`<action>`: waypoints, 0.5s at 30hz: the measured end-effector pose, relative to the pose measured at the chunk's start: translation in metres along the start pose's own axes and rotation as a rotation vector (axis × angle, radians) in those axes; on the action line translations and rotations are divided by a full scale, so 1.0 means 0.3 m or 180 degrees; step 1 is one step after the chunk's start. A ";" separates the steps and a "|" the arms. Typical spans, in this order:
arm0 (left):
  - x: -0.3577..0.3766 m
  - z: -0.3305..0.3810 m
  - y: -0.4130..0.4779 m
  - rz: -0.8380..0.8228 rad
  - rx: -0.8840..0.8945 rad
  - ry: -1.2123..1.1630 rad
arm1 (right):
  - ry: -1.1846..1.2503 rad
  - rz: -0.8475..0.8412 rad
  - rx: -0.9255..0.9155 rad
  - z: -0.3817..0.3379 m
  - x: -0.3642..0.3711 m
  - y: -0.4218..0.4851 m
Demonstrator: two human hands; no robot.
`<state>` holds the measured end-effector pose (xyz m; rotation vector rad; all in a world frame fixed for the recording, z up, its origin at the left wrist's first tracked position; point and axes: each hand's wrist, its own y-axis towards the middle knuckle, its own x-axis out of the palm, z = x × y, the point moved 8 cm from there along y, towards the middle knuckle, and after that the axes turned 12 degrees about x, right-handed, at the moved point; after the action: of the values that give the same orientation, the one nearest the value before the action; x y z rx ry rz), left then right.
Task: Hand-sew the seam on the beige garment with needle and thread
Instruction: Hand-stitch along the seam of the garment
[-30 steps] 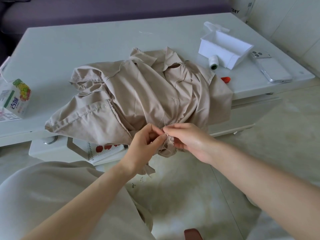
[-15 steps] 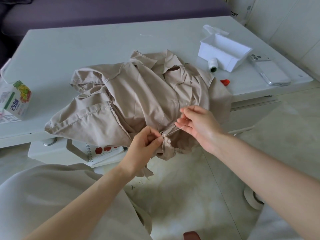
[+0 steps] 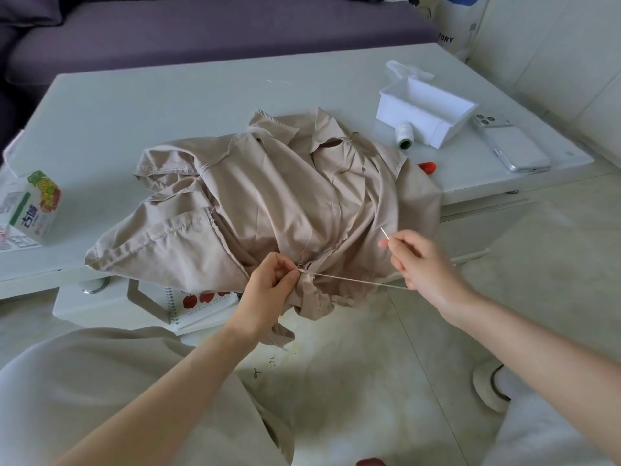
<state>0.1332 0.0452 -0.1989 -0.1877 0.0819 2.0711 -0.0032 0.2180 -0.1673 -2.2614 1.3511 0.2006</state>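
Note:
The beige garment point(image 3: 268, 203) lies crumpled on the white table point(image 3: 141, 105), and its lower part hangs over the front edge. My left hand point(image 3: 268, 284) pinches a fold of the garment at the seam. My right hand point(image 3: 420, 260) is off to the right and holds the needle point(image 3: 385, 233) between thumb and forefinger, tip pointing up and left. A beige thread point(image 3: 356, 280) runs taut from the pinched seam to my right hand.
A white open box point(image 3: 433, 111) and a thread spool point(image 3: 404, 136) stand at the back right, with a phone point(image 3: 510, 146) beside them. A small red item point(image 3: 428, 167) peeks out by the garment. A drink carton point(image 3: 35, 206) stands at the left. A spiral notebook point(image 3: 201, 302) lies on the lower shelf.
My right hand has pulled away from the seam to the right, drawing the needle out and the thread taut. My left hand has kept its pinch on the fabric.

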 end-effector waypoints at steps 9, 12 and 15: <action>0.015 0.027 -0.001 -0.0079 0.0110 0.0014 | -0.2055 -0.0381 -0.0257 0.028 0.076 -0.048; -0.019 0.070 0.029 0.0062 0.0178 -0.0290 | -0.1761 -0.0253 -0.0442 -0.046 0.073 -0.027; -0.072 0.133 0.084 0.0239 0.0217 -0.0678 | -0.1328 -0.0144 -0.0567 -0.157 0.068 0.010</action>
<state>0.1175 0.0198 -0.1564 0.0792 0.0295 2.1472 -0.0016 0.1780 -0.1350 -2.2231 1.0946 0.7578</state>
